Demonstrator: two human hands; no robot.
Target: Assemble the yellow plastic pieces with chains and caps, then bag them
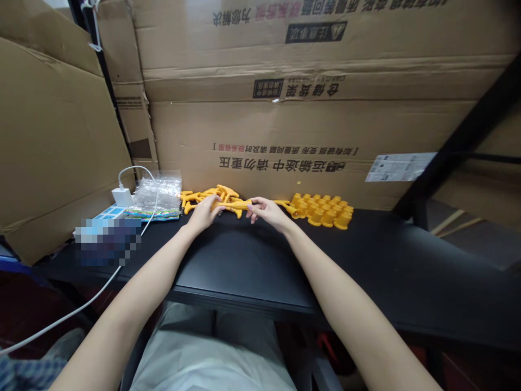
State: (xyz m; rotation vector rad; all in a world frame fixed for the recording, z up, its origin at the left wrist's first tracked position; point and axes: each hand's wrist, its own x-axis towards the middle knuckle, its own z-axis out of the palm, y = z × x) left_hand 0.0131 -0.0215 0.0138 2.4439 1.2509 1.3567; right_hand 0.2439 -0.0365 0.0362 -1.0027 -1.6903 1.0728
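Note:
A long yellow plastic piece (239,205) stretches sideways between my two hands, just above the black table; its exact kind I cannot make out. At its left end, the fingers of my left hand (203,214) are closed around it. My right hand (267,212) pinches the right end between thumb and fingers. Right behind my left hand lies a heap of yellow T-shaped plastic handles (228,191). Past my right hand, another yellow part with a round open end (293,212) lies beside several rows of small yellow plastic cups (328,216), which stand upside down.
Clear plastic bags (158,194) lie on the left over colourful packets. A white charger (122,196) has a white cable (87,305) that hangs over the table's front edge. Cardboard (260,127) walls the back and left; a black metal post (459,133) slants at right.

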